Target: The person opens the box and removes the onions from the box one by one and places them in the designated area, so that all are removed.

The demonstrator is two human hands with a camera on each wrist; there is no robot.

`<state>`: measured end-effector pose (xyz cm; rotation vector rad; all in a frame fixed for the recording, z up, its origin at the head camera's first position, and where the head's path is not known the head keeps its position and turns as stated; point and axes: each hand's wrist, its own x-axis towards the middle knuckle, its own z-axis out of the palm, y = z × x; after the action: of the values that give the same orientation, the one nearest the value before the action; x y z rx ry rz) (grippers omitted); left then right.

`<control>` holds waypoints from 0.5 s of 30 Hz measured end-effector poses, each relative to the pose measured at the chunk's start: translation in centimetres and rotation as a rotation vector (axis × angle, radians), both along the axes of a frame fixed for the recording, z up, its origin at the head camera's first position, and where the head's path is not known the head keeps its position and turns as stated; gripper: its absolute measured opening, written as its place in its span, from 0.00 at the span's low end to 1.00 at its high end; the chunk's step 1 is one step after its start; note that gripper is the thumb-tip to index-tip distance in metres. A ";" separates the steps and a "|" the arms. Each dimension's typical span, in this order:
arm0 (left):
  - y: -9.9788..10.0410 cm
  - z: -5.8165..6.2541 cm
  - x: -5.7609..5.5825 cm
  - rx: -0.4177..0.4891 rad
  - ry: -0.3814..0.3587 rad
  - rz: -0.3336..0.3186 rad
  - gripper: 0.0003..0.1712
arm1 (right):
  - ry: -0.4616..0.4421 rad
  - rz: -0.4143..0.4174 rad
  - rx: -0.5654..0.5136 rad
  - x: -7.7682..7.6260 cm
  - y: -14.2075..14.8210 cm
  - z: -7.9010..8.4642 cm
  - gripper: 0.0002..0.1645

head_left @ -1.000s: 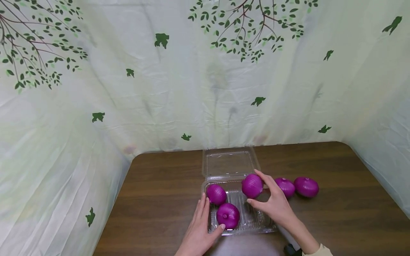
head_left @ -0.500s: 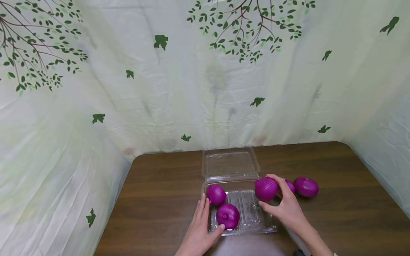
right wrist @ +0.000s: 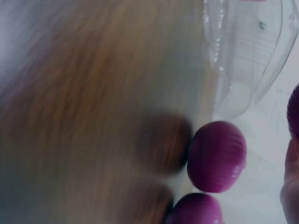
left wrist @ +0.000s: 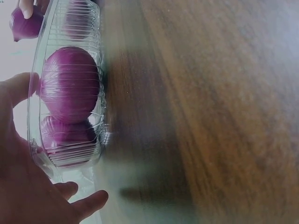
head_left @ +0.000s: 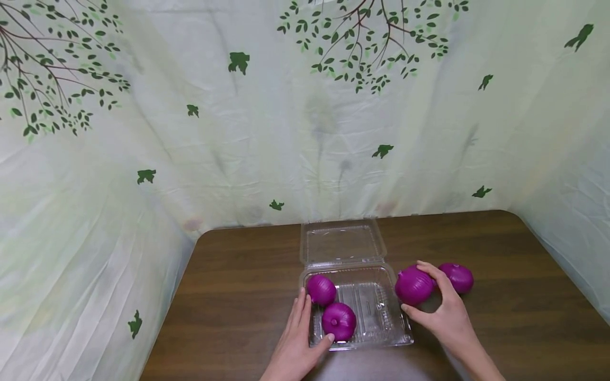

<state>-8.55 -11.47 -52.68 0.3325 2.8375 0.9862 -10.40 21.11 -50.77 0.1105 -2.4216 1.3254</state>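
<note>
Just right of the clear plastic clamshell container (head_left: 376,296), my right hand (head_left: 450,315) holds a purple onion (head_left: 413,284) up between thumb and fingers. That held onion (right wrist: 294,112) is cut by the right edge of the right wrist view. My left hand (head_left: 297,338) rests at the container's front left corner, fingers straight along the left side and thumb at the front rim. Inside the container, on its left side, lie two purple onions: a rear onion (head_left: 321,289) and a front onion (head_left: 339,321). The container's lid (head_left: 342,243) lies folded back, away from me.
Right of the container, a purple onion (head_left: 456,278) sits on the brown wooden table (head_left: 238,307). Beside it another onion (right wrist: 217,156) shows in the right wrist view, mostly hidden behind the held one in the head view. A leaf-printed curtain (head_left: 257,132) hangs behind the table.
My right hand has carried the onion rightward, from above the container to outside its right edge. My left hand, the container and the two onions inside have stayed in place.
</note>
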 end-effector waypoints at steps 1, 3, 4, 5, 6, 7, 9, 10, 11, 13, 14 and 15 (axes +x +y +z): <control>0.0 0.0 0.0 -0.002 -0.001 0.000 0.58 | 0.012 0.007 -0.007 0.1 0.2 0.0 0.55; 0.0 -0.1 0.0 -0.006 0.000 0.001 0.58 | 0.035 0.030 -0.040 0.2 0.5 0.0 0.54; 0.1 -0.1 0.0 -0.007 0.003 0.002 0.58 | 0.041 0.033 -0.056 0.3 0.7 -0.1 0.54; 0.1 -0.2 0.0 -0.007 0.006 0.002 0.58 | 0.037 0.034 -0.073 0.4 0.8 0.0 0.55; 0.1 -0.2 0.0 -0.007 0.009 0.002 0.58 | 0.029 0.037 -0.097 0.5 1.0 0.0 0.55; 0.1 -0.2 0.0 -0.006 0.011 0.003 0.58 | 0.016 0.035 -0.115 0.6 1.1 0.0 0.55; 0.1 -0.2 0.0 -0.007 0.013 0.004 0.57 | -0.007 0.030 -0.148 0.8 1.4 0.0 0.55; 0.1 -0.2 0.0 -0.006 0.014 0.004 0.57 | -0.018 0.022 -0.151 0.9 1.6 0.0 0.55; 0.1 -0.2 0.0 -0.007 0.015 0.004 0.57 | -0.024 0.019 -0.158 1.0 1.8 0.0 0.55; 0.1 -0.1 0.0 -0.006 0.014 0.004 0.57 | -0.025 0.009 -0.162 1.2 2.2 0.0 0.55; 0.1 -0.1 0.0 -0.006 0.013 0.004 0.57 | -0.024 0.005 -0.162 1.2 2.4 0.0 0.55; 0.1 -0.1 0.1 -0.004 0.013 0.004 0.57 | -0.019 -0.001 -0.153 1.3 2.6 0.0 0.55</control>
<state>-8.49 -11.35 -52.79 0.3342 2.8528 0.9819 -9.13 23.72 -50.77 0.0556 -2.3252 1.5125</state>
